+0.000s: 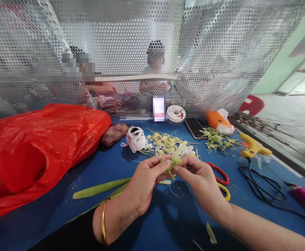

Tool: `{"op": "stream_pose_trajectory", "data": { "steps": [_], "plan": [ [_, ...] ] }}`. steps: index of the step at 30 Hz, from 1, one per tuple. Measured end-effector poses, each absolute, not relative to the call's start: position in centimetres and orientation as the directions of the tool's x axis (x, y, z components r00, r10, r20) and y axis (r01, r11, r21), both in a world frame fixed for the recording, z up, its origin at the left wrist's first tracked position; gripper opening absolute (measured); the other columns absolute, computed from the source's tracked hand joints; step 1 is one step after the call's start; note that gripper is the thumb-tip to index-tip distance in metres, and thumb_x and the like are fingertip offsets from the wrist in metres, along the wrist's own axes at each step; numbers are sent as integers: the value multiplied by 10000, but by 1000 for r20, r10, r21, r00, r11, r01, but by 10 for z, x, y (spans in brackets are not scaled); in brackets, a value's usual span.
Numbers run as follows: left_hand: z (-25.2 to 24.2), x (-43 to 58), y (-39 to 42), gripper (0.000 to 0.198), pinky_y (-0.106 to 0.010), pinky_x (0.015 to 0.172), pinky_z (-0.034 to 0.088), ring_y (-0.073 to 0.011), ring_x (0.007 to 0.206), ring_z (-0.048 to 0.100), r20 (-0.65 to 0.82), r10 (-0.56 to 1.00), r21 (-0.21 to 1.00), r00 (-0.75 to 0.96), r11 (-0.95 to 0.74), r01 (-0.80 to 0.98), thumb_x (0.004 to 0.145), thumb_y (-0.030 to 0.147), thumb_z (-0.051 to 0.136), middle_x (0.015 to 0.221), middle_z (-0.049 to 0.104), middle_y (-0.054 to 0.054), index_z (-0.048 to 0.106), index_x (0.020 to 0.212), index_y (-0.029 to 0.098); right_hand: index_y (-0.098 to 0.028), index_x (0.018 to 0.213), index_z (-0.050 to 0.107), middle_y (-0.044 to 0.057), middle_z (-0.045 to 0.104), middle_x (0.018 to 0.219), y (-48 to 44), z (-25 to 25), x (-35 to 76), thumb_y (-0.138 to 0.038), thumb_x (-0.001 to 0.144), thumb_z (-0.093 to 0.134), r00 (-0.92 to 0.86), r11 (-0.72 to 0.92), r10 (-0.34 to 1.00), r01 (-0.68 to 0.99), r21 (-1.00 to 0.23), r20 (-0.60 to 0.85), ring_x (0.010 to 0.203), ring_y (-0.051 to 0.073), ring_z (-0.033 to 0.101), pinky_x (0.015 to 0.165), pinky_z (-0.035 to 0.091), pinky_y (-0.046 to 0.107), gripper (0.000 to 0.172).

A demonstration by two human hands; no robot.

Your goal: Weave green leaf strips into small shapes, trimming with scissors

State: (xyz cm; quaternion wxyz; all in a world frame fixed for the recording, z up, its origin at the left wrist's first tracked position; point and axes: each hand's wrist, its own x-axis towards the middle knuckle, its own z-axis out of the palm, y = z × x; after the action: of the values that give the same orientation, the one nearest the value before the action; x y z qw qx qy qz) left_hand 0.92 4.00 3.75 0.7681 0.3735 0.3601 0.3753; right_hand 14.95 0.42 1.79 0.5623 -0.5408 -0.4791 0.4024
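Observation:
A small folded piece of pale green leaf [175, 161] is pinched between my two hands above the blue table. My left hand [147, 179], with a gold bangle at the wrist, grips its left side between thumb and fingers. The fingertips of my right hand [202, 179] close on its right side. One pale strip sticks up from the folded piece, and a short green end hangs below. Beside my left forearm lies a long green leaf strip [100, 188]. Scissors with a red and yellow handle [224, 191] are partly hidden behind my right hand.
Leaf scraps [160, 141], white string [136, 139] and a ribbon spool [176, 113] lie beyond my hands. A red plastic bag [42, 150] covers the left side. At right are a yellow glue gun [254, 146] with its cord, a phone [194, 127] and small woven green pieces [217, 139].

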Motion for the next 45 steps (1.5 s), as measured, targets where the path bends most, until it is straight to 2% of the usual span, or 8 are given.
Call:
{"op": "stream_pose_trajectory", "data": {
  "steps": [10,14,19,21,25,31,39,45],
  "plan": [
    [39,9,40,271,-268,806,482,-149,824,651,-265,876,878,404,392,-274,696,202,763,934,742,-65,737,963,164,-181,660,553,-12,570,662,4,14,149,-288,764,652,208,71,976,12,-997,72,657,141,489,637,401,288,179],
    [41,9,42,286,-284,758,506,-157,741,665,-313,880,854,357,425,-300,656,222,793,875,735,-63,723,924,150,-192,741,572,-4,593,707,5,16,150,-267,795,636,204,207,947,200,-958,248,674,150,535,634,446,283,112],
    [44,6,46,254,-274,756,509,-158,788,655,-320,845,829,429,468,-305,668,202,787,894,708,-61,711,901,134,-206,980,602,19,654,823,6,24,160,-146,838,619,-2,533,728,629,-565,685,765,173,593,711,467,322,155],
    [44,4,47,246,-249,728,507,-142,777,644,-330,835,825,439,482,-296,667,196,792,888,700,-53,715,893,136,-206,999,627,33,672,856,6,27,164,-143,857,619,-140,580,686,698,-420,714,800,185,603,751,461,346,155],
    [42,3,47,249,-235,721,511,-122,761,642,-364,813,805,455,520,-285,673,188,798,898,694,-43,714,903,140,-193,916,667,42,649,800,7,32,166,-177,880,609,-216,581,684,739,-341,697,745,184,590,699,466,335,71],
    [40,3,49,247,-234,685,519,-110,675,650,-400,782,767,477,571,-293,670,155,796,812,701,-37,714,902,131,-165,831,666,55,647,757,6,36,166,-35,884,486,-376,654,543,750,-98,751,706,172,575,757,460,348,229],
    [39,4,48,269,-260,735,508,-161,754,686,-330,798,818,504,508,-269,685,265,799,834,731,-79,719,905,131,-205,755,594,17,618,762,7,35,168,-139,886,533,-145,494,781,739,-458,608,711,169,567,680,402,328,159],
    [40,6,46,222,-261,751,489,-150,774,664,-297,802,874,518,447,-190,717,268,767,866,732,-73,736,909,160,-208,738,588,0,604,726,6,33,165,-128,839,570,-83,451,788,752,-481,610,696,166,562,699,384,332,130]
  ]
}}
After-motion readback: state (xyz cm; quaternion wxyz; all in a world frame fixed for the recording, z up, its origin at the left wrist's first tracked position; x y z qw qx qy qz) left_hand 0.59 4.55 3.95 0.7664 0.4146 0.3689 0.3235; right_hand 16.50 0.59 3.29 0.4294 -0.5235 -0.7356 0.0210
